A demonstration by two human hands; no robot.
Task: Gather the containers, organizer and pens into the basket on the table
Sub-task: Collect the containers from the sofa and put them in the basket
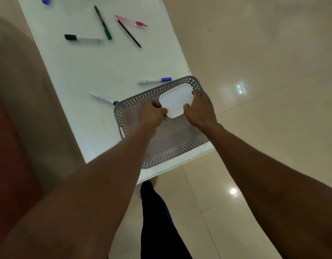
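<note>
Both forearms reach out as my left hand [152, 114] and right hand [199, 109] grip the white container [175, 101] over the basket [122, 116]; next I lower, release, then collect pens

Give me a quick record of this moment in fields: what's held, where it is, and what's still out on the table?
held item: white lidded container
held by: left hand and right hand, one at each side
position: over the far end of the grey basket; resting or hovering, cannot tell
basket contents: nothing else visible
still on white table: pens and markers, six in full view
top edge: blue item, cut off
</note>
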